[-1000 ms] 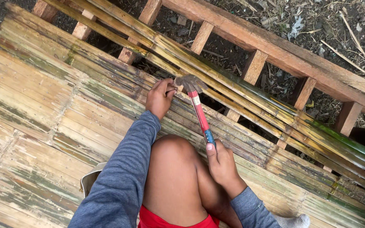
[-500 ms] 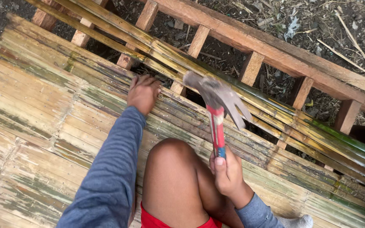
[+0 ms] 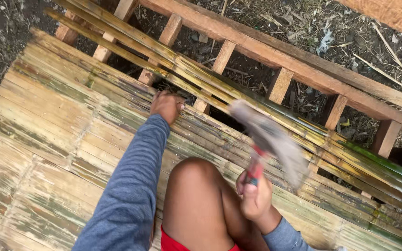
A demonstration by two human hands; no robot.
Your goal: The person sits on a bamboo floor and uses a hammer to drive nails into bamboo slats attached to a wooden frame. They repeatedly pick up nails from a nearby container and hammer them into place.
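**Inspector:** Report the right hand (image 3: 256, 197).

**Assistant:** Its fingers are clamped on the grip of a hammer (image 3: 268, 142), just right of the bare knee (image 3: 196, 174). The handle shows red above the fist with a bit of blue at the grip. The hammer head is smeared by motion blur into a grey streak, so its shape and which way it faces cannot be made out.

**Inspector:** And the left hand (image 3: 166, 106)?

**Assistant:** Up and left of the knee, resting on the bamboo slats (image 3: 56, 116) near their far edge. The fingers are curled together, tips pressed to the slat. Whether they pinch a nail or anything else cannot be told; the knuckles hide it.

**Inspector:** What lies beyond that hand?

**Assistant:** Loose bamboo strips (image 3: 201, 76) lie slantwise across a wooden frame (image 3: 275, 56) with short cross pieces; bare ground with dry litter shows through the gaps.

**Inspector:** Anything cut off?

**Assistant:** Both grey sleeves and the red shorts (image 3: 173, 241) run out of the bottom edge. The frame and slats run past the right edge.
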